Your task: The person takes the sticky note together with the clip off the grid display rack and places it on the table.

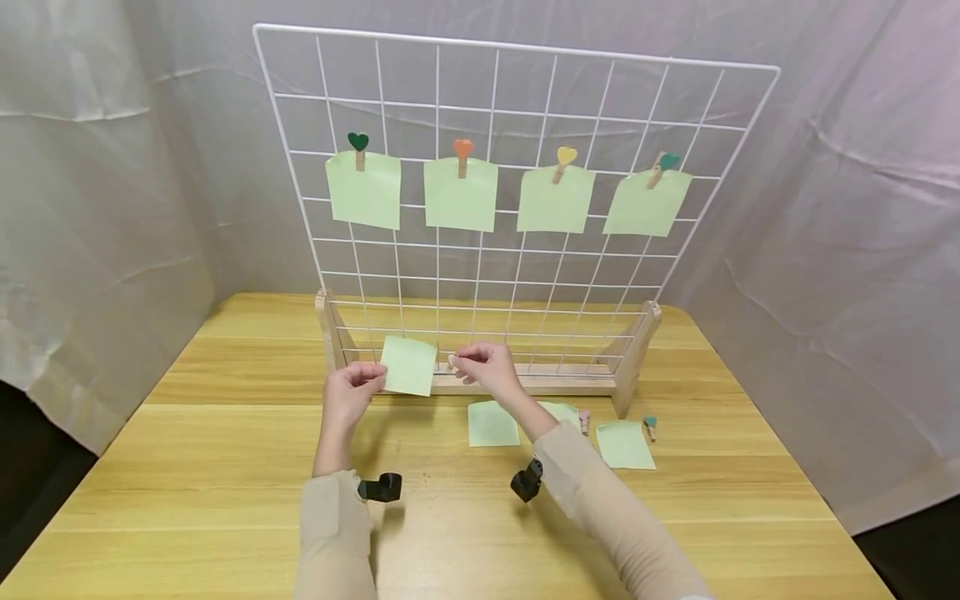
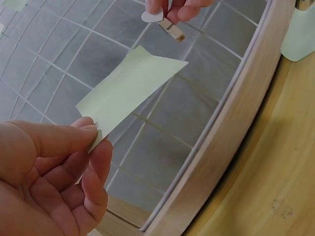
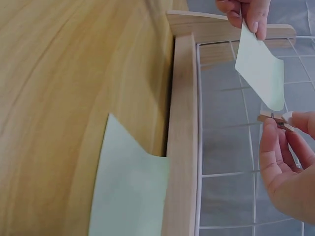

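Pinching a green paper note (image 1: 408, 365) by its left corner, the left hand (image 1: 351, 393) holds it at lower centre of the frame, in front of the white wire grid (image 1: 495, 250). Just right of the note, the right hand (image 1: 486, 368) pinches a small wooden clip (image 2: 162, 22) between fingertips; clip and note are close but apart. Open tabletop (image 1: 187, 467) spans the lower left. Counted: four notes clipped in one row across the grid, three loose notes (image 1: 492, 423) and two loose clips (image 1: 649, 427) on the table at lower right.
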{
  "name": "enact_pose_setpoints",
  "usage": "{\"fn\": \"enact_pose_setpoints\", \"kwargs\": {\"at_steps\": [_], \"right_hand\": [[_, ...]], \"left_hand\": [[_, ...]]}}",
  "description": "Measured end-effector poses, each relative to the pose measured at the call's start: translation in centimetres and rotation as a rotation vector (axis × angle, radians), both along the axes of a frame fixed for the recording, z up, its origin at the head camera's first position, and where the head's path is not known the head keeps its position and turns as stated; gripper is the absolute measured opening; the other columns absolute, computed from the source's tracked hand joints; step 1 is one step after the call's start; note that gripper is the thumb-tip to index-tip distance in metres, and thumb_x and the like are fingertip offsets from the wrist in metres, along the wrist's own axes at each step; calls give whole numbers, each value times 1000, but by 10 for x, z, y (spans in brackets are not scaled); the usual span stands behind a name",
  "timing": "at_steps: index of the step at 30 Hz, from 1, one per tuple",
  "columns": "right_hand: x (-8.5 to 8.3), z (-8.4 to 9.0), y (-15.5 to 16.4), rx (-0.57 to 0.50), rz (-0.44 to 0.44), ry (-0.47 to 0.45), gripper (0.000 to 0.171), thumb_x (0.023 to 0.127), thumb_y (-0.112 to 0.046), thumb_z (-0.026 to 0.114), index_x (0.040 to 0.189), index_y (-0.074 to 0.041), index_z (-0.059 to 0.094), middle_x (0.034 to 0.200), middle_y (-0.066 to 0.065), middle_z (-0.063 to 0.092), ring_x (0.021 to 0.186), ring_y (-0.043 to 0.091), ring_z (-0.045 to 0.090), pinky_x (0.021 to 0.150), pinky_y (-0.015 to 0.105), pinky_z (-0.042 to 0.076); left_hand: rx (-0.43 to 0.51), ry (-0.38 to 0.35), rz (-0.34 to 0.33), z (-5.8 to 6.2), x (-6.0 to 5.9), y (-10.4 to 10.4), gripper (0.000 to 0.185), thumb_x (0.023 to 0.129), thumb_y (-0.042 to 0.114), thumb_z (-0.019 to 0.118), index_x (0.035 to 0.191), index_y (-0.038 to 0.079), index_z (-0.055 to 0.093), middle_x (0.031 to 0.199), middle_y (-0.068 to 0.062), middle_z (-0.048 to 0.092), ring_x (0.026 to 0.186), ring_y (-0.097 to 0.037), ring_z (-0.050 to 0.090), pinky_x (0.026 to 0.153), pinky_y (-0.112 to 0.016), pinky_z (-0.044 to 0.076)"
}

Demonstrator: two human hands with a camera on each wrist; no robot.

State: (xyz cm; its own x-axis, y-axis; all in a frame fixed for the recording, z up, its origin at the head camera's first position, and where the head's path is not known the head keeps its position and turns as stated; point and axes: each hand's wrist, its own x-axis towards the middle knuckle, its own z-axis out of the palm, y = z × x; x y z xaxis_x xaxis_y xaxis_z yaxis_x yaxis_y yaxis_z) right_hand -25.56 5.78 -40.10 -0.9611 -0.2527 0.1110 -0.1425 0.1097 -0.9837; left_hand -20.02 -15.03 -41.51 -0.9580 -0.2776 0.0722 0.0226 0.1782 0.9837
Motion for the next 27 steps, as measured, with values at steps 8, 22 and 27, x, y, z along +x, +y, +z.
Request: {"fn": "enact_pose_setpoints", "kwargs": {"at_steps": [8, 22, 27], "right_hand": [[-2, -16, 4, 45, -34, -41, 14, 79, 2, 64, 90, 10, 64, 79, 15, 65, 56, 16, 60, 57, 32, 53], [4, -20, 12, 175, 65, -79, 13, 79, 3, 63, 88, 12, 64, 74, 15, 64, 58, 24, 62, 55, 32, 52], [2, -23, 15, 199, 114, -102, 10, 78, 4, 64, 85, 11, 64, 71, 15, 64, 54, 21, 61, 54, 33, 52]], "left_hand": [[-34, -43, -53, -7, 1, 1, 19, 79, -8, 60, 97, -10, 62, 90, -17, 59, 62, -7, 51, 53, -19, 41], [-70, -106, -163, -16, 1, 2, 16, 78, -11, 58, 94, -14, 59, 79, -14, 61, 62, -10, 55, 60, -30, 49], [-86, -125, -178, -20, 1, 2, 17, 76, -12, 60, 93, -14, 60, 80, -14, 62, 64, -10, 54, 63, -35, 50]]}}
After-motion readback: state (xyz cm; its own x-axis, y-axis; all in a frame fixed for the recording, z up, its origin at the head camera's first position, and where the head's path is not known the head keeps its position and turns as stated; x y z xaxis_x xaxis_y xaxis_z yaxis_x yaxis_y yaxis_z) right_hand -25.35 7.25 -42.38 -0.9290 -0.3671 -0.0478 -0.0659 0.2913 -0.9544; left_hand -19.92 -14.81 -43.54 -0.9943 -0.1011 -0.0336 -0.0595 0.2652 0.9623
